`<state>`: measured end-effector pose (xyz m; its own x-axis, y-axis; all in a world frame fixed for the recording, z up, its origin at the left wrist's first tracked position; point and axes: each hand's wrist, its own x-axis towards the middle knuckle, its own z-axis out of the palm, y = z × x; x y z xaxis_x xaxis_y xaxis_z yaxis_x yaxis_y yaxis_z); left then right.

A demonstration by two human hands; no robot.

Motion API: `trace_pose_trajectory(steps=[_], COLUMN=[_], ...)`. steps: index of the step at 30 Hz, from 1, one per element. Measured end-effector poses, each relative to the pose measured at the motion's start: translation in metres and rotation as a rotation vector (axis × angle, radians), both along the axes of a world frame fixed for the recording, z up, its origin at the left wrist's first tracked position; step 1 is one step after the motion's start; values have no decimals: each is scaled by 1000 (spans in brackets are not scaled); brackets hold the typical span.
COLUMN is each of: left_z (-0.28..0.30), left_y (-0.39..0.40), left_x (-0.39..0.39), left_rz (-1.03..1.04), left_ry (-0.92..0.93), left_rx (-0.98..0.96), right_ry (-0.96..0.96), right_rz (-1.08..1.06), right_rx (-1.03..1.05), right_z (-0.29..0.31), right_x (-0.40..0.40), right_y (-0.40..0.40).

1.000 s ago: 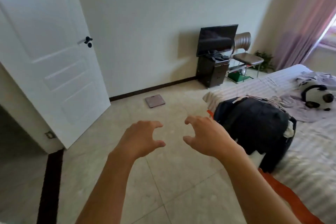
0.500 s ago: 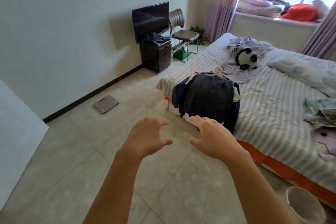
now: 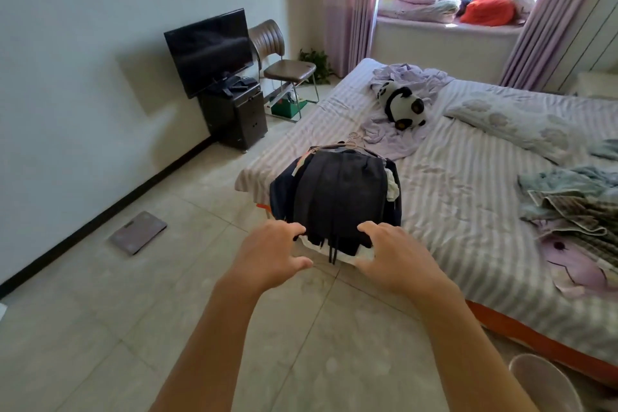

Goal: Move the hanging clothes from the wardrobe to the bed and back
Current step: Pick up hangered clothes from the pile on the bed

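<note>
Both hands, left [image 3: 271,254] and right [image 3: 394,257], now reaching the clothes [image 3: 337,197] on the bed [image 3: 468,197] at 12 o'clock, fingers spread, gripping nothing.

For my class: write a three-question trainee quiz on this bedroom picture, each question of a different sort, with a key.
1. True or false: the pile of dark clothes lies at the bed's edge.
2. Which toy lies on the bed? A) panda B) teddy bear C) doll
3. Fill in: on the floor by the wall lies a flat ____.

Key: 1 true. 2 A, the panda toy. 3 scale. The left hand and right hand reach toward the pile.
</note>
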<state>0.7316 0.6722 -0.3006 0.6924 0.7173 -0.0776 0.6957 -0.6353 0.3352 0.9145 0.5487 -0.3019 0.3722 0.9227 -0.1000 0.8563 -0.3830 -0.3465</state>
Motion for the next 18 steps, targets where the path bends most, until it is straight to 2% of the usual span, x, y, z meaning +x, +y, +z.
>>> trace_pose_trajectory(steps=[11, 18], left_z=[-16, -30], left_y=[103, 213], left_x=[132, 197], left_rz=[-52, -170], left_ry=[11, 114], left_rx=[-68, -219], right_ry=[7, -10], right_rz=[-50, -96], right_rx=[-86, -188], right_z=[-9, -14], right_x=[108, 160], right_y=[93, 190])
